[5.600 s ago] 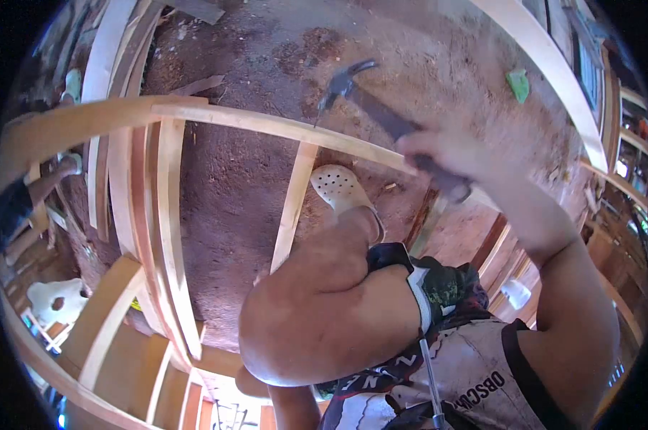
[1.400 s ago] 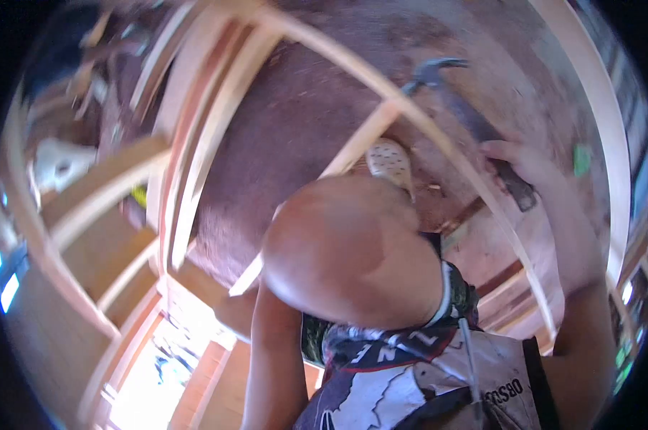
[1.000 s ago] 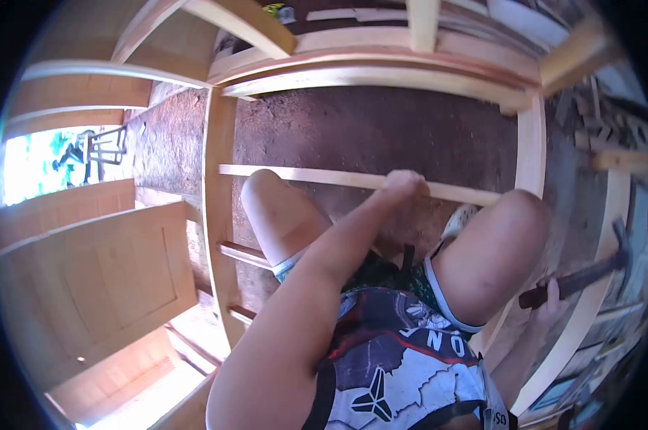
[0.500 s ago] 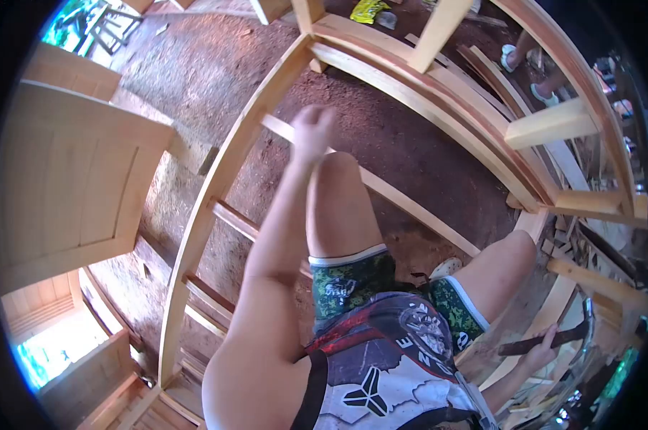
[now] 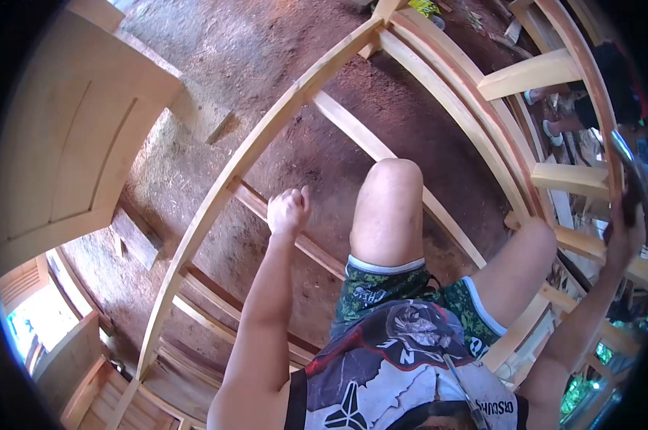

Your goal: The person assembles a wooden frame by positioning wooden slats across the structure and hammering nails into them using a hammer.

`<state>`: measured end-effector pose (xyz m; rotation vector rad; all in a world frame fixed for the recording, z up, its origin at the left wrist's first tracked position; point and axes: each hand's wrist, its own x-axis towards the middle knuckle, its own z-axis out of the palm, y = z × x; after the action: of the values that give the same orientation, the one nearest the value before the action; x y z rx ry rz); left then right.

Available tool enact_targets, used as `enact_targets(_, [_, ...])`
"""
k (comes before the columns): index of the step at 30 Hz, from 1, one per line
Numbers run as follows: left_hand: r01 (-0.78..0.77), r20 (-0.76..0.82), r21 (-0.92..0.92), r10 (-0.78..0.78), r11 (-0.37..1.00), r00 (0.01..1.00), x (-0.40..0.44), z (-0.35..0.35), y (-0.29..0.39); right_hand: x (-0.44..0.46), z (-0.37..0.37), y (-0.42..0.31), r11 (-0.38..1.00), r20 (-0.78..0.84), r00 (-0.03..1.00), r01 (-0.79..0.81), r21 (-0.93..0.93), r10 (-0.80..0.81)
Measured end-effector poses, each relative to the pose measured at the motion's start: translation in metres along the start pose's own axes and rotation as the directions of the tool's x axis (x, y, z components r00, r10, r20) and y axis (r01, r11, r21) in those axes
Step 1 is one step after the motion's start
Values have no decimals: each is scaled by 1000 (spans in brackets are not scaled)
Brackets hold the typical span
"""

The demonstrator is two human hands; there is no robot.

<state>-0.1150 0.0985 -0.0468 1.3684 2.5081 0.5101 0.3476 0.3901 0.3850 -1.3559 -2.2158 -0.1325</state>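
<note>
My left hand (image 5: 289,211) is closed, over a narrow wooden slat (image 5: 322,255) of a large wooden frame. Whatever may be inside its fingers is hidden, and I cannot tell whether it touches the slat. At the far right, my right hand (image 5: 627,228) is raised, gripping a dark-handled hammer (image 5: 632,185) that is partly lost in the dark edge of the view. The frame has a long side rail (image 5: 216,193) on the left and several crosspieces. Another slat (image 5: 353,129) passes behind my knee.
A panelled wooden door (image 5: 73,150) stands at left, near a wood offcut (image 5: 136,235) on the dirt floor (image 5: 281,165). At right, an upright frame has short crosspieces (image 5: 532,74). Another person's legs (image 5: 564,125) show beyond it.
My right hand has swung up and outward with the hammer. My left hand has moved from the farther slat to the nearer one. The view has shifted.
</note>
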Motion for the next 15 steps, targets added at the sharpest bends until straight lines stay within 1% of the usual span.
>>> enact_targets(1, [12, -8, 2, -12, 1000, 1000, 1, 0, 0, 20, 15, -16, 999, 28, 999, 37, -6, -37])
enact_targets(2, [21, -16, 4, -21, 1000, 1000, 2, 0, 0, 36, 24, -6, 998, 168, 985, -39, 47, 31])
enact_targets(3, [15, -26, 1, -15, 1000, 1000, 2, -1, 3, 44, 37, -36, 1000, 204, 979, -9, 11, 6])
enact_targets(4, [14, -18, 6, -14, 1000, 1000, 3, -1, 1, 49, 51, -52, 1000, 210, 978, -15, 13, 12])
enact_targets(6, [-1, -47, 22, 2, 1000, 999, 4, 5, -2, 50, 79, -68, 990, 304, 949, -116, 84, 86])
enact_targets(8, [-36, -14, 84, 38, 996, 999, 4, 3, -5, 38, 104, -80, 937, 444, 875, -300, 178, 195])
enact_targets(9, [-18, 10, 85, 17, 996, 1000, 6, 3, -6, 28, 123, -74, 915, 420, 888, -311, 256, 185])
enact_targets(10, [9, 35, 76, -11, 997, 999, 7, 3, -4, 26, 136, -59, 901, 490, 863, -305, 310, 124])
enact_targets(11, [2, 0, 88, -2, 996, 1000, 7, 5, -3, 23, 147, -62, 864, 519, 843, -360, 351, 141])
enact_targets(12, [-2, 6, 81, 1, 997, 1000, 7, 6, -2, 21, 158, -63, 824, 548, 822, -412, 388, 153])
enact_targets(14, [83, 107, 177, -103, 981, 989, 9, 1, 8, 30, 182, -51, 815, 693, 710, -469, 339, 120])
enact_targets(15, [59, 125, 162, -79, 985, 989, 10, -2, 9, 33, 196, -51, 787, 742, 667, -497, 365, 77])
